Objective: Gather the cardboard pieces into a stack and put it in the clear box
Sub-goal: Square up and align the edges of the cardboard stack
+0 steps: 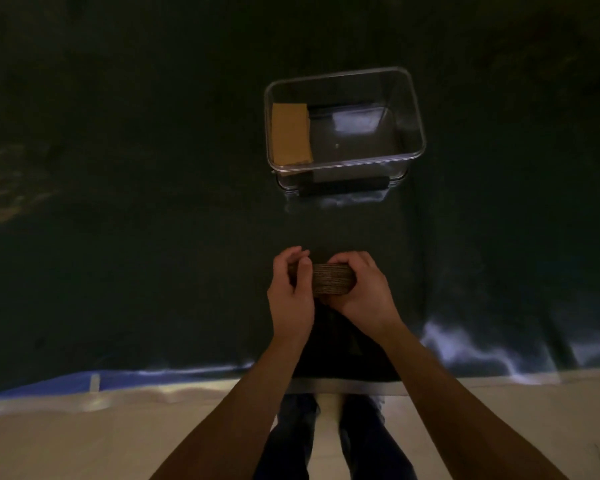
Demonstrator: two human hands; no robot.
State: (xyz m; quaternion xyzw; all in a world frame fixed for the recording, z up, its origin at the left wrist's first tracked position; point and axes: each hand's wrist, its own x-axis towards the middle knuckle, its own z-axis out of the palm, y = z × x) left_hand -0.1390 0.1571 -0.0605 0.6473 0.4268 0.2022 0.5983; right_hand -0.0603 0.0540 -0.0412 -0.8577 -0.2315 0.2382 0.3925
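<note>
Brown cardboard, gathered: the stack point(332, 279) sits squeezed between both hands, near the front of the dark surface point(153, 202). Left hand point(290, 289) curls fingers round its left end, right hand point(361, 289) clamps the right, both closed on it. The clear box point(417, 109) waits well apart beyond, one cardboard piece point(290, 133) already inside at its left. Stacking looks done; the carry and drop remain.

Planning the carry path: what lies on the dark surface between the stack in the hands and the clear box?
Nothing: the head view shows only bare dark cover between the cardboard stack and the clear box.
</note>
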